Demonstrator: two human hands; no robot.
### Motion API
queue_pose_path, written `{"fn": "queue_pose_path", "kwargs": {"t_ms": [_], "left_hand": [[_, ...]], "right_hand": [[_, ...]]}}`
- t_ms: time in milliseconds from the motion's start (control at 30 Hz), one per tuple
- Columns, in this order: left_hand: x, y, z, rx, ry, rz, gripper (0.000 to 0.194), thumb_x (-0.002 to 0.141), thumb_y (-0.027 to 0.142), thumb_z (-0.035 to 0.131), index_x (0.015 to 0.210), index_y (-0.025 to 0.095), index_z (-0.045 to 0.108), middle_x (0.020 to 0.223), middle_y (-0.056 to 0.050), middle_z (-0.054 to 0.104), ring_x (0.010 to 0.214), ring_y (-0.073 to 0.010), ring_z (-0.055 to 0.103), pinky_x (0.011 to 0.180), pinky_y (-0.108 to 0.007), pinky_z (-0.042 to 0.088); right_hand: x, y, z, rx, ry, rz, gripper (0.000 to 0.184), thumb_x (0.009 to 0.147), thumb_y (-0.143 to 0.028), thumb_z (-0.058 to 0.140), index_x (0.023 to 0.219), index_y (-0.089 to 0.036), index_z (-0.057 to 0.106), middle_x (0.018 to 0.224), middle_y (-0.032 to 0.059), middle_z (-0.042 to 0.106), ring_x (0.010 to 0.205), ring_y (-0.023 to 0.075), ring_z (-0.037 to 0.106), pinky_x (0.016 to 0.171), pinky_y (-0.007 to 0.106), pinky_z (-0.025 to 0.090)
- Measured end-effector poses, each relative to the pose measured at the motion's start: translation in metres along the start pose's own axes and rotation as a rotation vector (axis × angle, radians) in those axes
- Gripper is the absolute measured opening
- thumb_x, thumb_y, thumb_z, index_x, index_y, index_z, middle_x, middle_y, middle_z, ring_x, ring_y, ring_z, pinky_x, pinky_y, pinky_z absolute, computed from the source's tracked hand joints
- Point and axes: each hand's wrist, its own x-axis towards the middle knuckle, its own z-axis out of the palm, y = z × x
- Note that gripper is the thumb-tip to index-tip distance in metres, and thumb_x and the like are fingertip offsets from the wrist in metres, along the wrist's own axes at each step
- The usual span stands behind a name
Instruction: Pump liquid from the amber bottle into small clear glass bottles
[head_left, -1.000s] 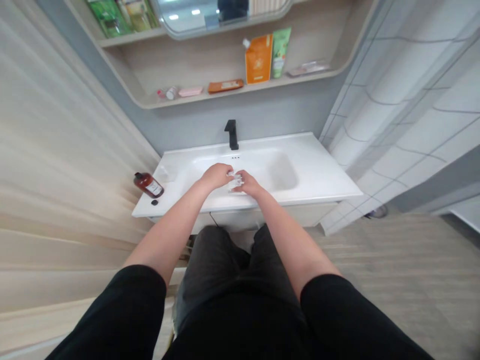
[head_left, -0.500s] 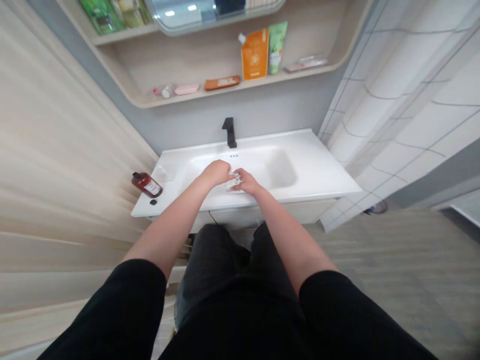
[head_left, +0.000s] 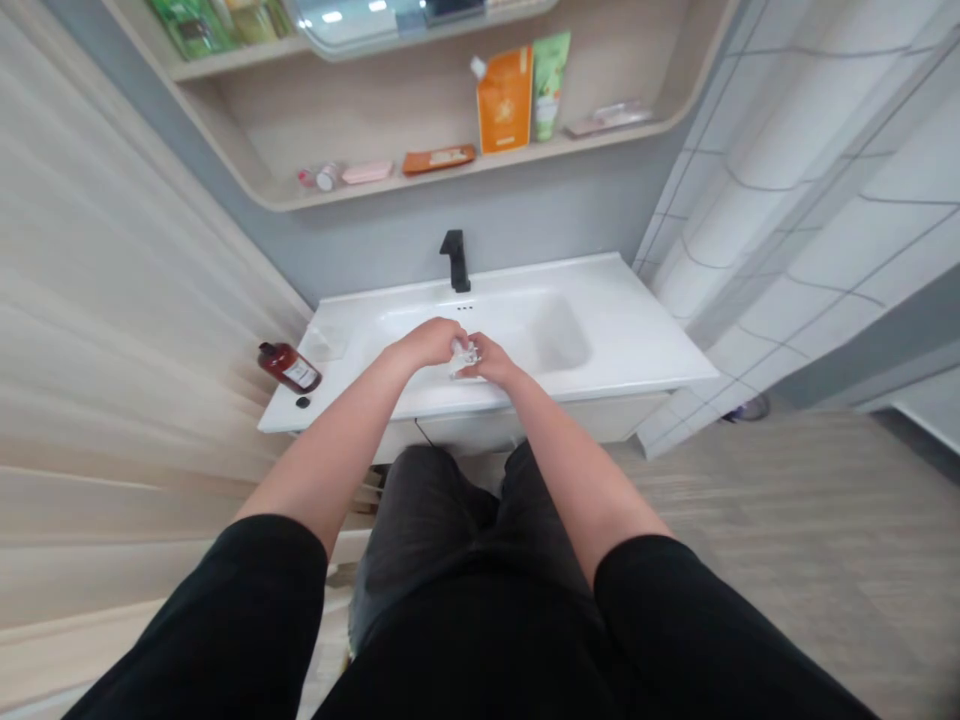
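While both hands work over the sink, view sits a touch higher & left vs. prior frames; head shift, objs unchanged in place.

Far L: wood-look panel (head_left: 112, 300). On counter edge, brown plastic bottle (head_left: 289, 367) w/ white label, lying on side; small black cap (head_left: 302, 402) just below it, not touching.

L hand (head_left: 427, 343): fingers curled, nearly closed, pressed on L side of small clear item (head_left: 465, 355). R hand (head_left: 489, 359): also mostly closed, fingers meeting item from R. Item sits between the two, held over front of white basin (head_left: 570, 335), well above its base? Can't tell height. Hands closer together than 1 s ago, item more covered, exact kind unclear.

Behind: matte black faucet (head_left: 454, 262), clear of hands. Shelf (head_left: 480, 165) above: pink bar (head_left: 366, 173), orange-brown packet (head_left: 439, 160), orange pouch (head_left: 504, 100), green tube (head_left: 549, 85), clear tray (head_left: 609, 120).

Far R: white tiled wall (head_left: 810, 200), grey wood-look floor (head_left: 787, 500) below.
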Motion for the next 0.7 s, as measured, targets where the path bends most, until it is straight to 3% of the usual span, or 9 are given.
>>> {"fn": "queue_pose_path", "kwargs": {"t_ms": [167,333,467,533,633,700], "left_hand": [[-0.004,0.0,0.003,-0.059,0.034,0.134,0.047,0.086,0.016,0.073,0.13,0.024,0.086,0.135,-0.009,0.083,0.125,-0.0283,0.078,0.11,-0.035,0.059],[-0.013,0.004,0.001,0.057,0.019,-0.011,0.051,0.087,0.019,0.073,0.137,0.019,0.081,0.135,-0.014,0.082,0.124,-0.0321,0.078,0.107,-0.038,0.059],[-0.013,0.008,-0.002,0.047,0.015,-0.085,0.049,0.098,0.019,0.061,0.143,0.021,0.08,0.14,-0.011,0.083,0.129,-0.0294,0.077,0.111,-0.036,0.057],[-0.01,0.011,-0.003,0.029,0.07,-0.162,0.046,0.107,0.03,0.055,0.145,0.021,0.08,0.138,-0.011,0.085,0.129,-0.0301,0.078,0.11,-0.037,0.058],[-0.003,0.015,-0.002,0.065,0.083,-0.265,0.049,0.111,0.053,0.056,0.131,0.019,0.086,0.125,-0.016,0.087,0.123,-0.0365,0.08,0.104,-0.042,0.06],[0.0,0.016,0.0,0.111,0.046,-0.267,0.045,0.106,0.05,0.065,0.124,0.017,0.088,0.121,-0.019,0.087,0.12,-0.0397,0.08,0.1,-0.043,0.061]], "right_hand": [[-0.002,-0.003,-0.001,0.005,0.014,-0.008,0.074,0.047,-0.035,0.102,0.108,-0.027,0.062,0.099,-0.0038,0.072,0.096,0.0259,0.069,0.091,0.039,0.057],[-0.002,0.001,0.001,0.08,-0.021,0.007,0.082,0.046,-0.035,0.102,0.117,-0.029,0.061,0.1,-0.0047,0.073,0.094,0.0249,0.069,0.09,0.039,0.057],[-0.001,0.004,0.0,0.053,-0.012,0.008,0.082,0.047,-0.037,0.102,0.118,-0.029,0.061,0.098,-0.0057,0.072,0.093,0.0246,0.069,0.09,0.039,0.057],[-0.001,0.004,-0.001,0.034,-0.013,0.017,0.082,0.047,-0.038,0.102,0.118,-0.029,0.061,0.097,-0.0059,0.071,0.092,0.0245,0.068,0.089,0.039,0.057],[-0.001,0.004,-0.002,0.039,-0.024,0.025,0.081,0.049,-0.037,0.102,0.119,-0.028,0.061,0.098,-0.0051,0.072,0.091,0.024,0.068,0.088,0.039,0.058],[-0.001,0.003,-0.002,0.03,-0.024,0.022,0.08,0.049,-0.037,0.101,0.118,-0.028,0.061,0.098,-0.0053,0.072,0.09,0.0234,0.067,0.088,0.039,0.058]]}}
